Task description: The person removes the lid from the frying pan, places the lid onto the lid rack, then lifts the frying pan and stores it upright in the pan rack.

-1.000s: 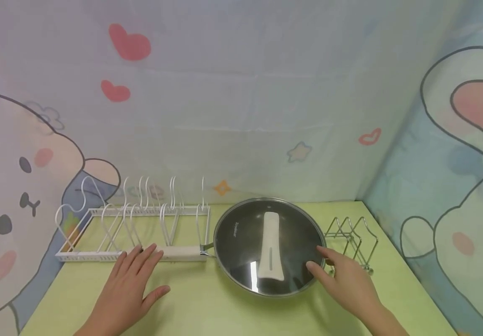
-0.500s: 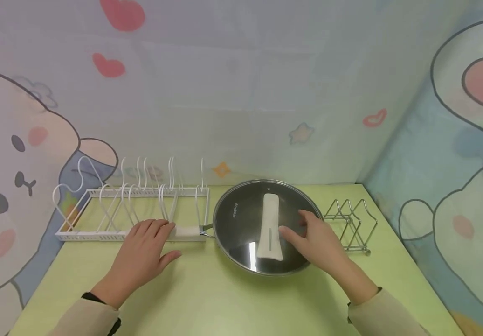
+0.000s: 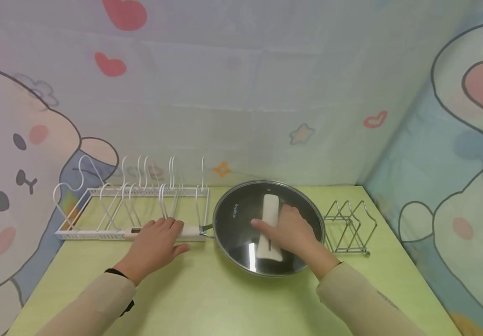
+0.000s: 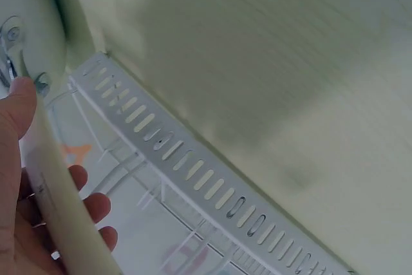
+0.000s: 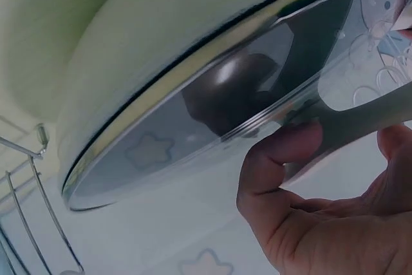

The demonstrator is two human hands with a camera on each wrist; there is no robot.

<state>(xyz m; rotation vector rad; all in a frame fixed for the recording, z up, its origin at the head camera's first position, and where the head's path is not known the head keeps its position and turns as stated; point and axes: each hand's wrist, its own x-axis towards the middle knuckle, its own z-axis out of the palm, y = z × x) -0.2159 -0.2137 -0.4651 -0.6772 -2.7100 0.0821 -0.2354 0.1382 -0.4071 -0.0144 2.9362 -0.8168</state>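
A frying pan [image 5: 154,37] with a pale outside and a cream handle [image 3: 190,232] stands on the table, a glass lid [image 3: 235,228] covering it. My left hand [image 3: 153,245] lies over the pan's handle; in the left wrist view the fingers [image 4: 98,208] come round it and the thumb is close to the metal joint. On top of the lid runs a long cream grip [image 3: 271,205]. My right hand [image 3: 293,231] holds that grip, thumb on one side and fingers on the other, as the right wrist view also shows. The lid lies flat on the pan.
A white wire rack [image 3: 94,235] with upright loops stands at the back left, behind the pan's handle. Close to the pan's right side is a small chrome wire rack [image 3: 352,233]. A cartoon-printed cloth [image 3: 241,93] hangs behind the yellow-green table [image 3: 224,303].
My right hand has moved left from the lid's right edge and taken its grip. My left hand has slid right along the pan's handle and closed round it. The head view has tilted down.
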